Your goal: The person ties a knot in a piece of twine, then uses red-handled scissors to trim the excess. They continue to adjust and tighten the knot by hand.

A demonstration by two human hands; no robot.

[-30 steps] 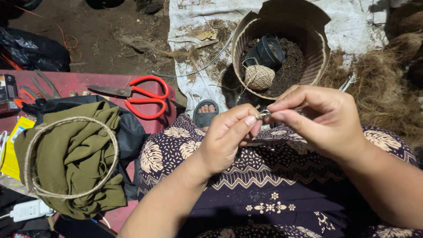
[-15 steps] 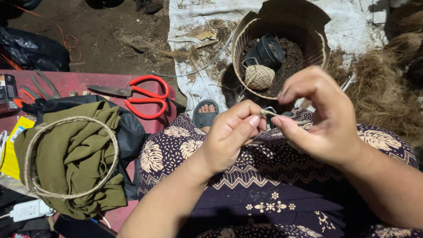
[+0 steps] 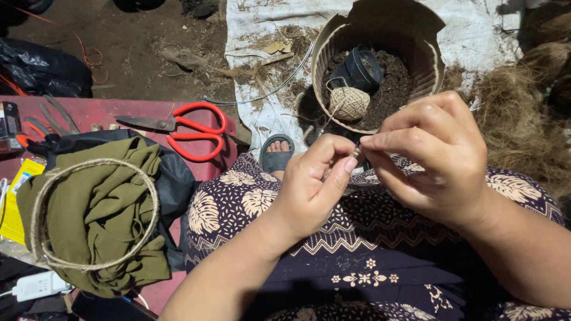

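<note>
My left hand and my right hand meet over my lap, which is covered by a dark patterned cloth. Thumb and forefinger of each hand pinch a small piece of thin twine between them. The twine is mostly hidden by the fingertips. Just beyond the hands stands a woven basket holding dark soil, a ball of twine and a small black pot.
Red-handled scissors lie on a red surface at left. A twine-wrapped hoop rests on olive cloth. A sandalled foot shows below the basket. Brown fibre piles at right on white sacking.
My right hand has dropped slightly and turned, its fingertips now pinching closer against my left thumb. The left hand has stayed nearly still.
</note>
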